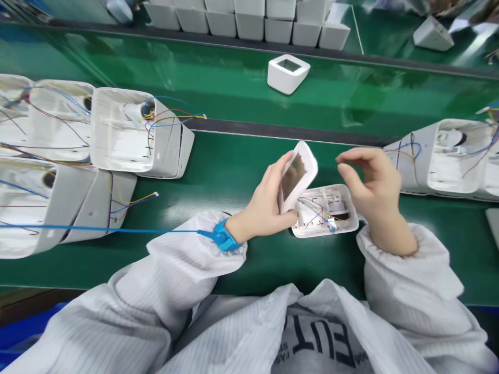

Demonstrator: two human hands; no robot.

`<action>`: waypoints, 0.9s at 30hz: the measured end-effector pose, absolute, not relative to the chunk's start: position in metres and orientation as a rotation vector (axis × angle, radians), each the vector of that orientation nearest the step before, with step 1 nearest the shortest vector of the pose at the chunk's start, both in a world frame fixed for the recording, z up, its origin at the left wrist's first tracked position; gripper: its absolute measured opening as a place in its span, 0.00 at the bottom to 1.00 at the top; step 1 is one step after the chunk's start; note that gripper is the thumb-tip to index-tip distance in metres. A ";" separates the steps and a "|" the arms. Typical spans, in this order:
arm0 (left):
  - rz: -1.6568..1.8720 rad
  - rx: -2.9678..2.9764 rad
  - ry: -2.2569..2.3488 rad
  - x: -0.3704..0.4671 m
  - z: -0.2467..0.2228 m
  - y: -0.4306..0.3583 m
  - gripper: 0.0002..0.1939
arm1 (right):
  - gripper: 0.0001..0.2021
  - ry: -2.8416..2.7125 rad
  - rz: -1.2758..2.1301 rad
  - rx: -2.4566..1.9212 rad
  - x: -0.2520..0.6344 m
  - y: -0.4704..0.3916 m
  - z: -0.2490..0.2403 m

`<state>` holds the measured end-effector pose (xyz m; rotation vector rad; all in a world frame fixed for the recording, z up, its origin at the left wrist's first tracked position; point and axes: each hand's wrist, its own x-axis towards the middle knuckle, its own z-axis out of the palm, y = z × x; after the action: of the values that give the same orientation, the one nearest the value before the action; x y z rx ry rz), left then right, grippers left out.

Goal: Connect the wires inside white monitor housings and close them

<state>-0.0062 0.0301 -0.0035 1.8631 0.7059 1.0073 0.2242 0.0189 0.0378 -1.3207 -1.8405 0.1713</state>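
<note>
My left hand [268, 203] grips a small white cover [307, 163] with a dark rectangular window, holding it tilted. Just below and to the right of the cover, an open white housing [353, 223] lies on the green table, with thin coloured wires and a dark part inside. My right hand [368, 179] is raised at the housing's right side, thumb and index finger curved with a gap between them and nothing visible there. A blue strap [225, 236] with a blue cord circles my left wrist.
Larger white housings [167, 140] with loose wires stand at the left, and more white housings [417, 166] at the right. A white window piece [286, 80] sits beyond the dark rail. White boxes [249, 26] line the back shelf [374, 31].
</note>
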 end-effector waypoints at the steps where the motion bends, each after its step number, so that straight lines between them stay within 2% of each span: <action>1: 1.050 1.810 0.644 -0.005 -0.006 0.028 0.52 | 0.05 -1.827 0.239 -1.412 0.224 0.020 0.034; 4: 1.106 1.630 0.453 -0.001 -0.012 0.021 0.46 | 0.02 -1.974 0.386 -1.557 0.215 0.017 0.027; 6: 1.109 1.523 0.380 0.002 -0.016 0.017 0.42 | 0.02 -2.100 0.258 -1.550 0.206 0.010 0.031; 9: 1.130 1.437 0.349 0.003 -0.018 0.016 0.40 | 0.08 -2.355 -0.076 -1.491 0.196 -0.001 0.043; 14: 1.131 1.414 0.304 0.002 -0.017 0.016 0.41 | 0.05 -2.734 -0.176 -1.403 0.182 -0.006 0.049; 19: 1.101 1.427 0.314 0.000 -0.016 0.017 0.41 | 0.05 -2.563 -0.159 -1.455 0.182 0.001 0.036; 27: 1.119 1.432 0.306 -0.001 -0.022 0.018 0.42 | 0.08 -2.286 0.088 -1.398 0.193 0.005 0.026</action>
<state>-0.0006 0.0183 -0.0221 1.4317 0.3063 1.1186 0.1931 0.0045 0.0264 -1.3975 -2.2862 0.0880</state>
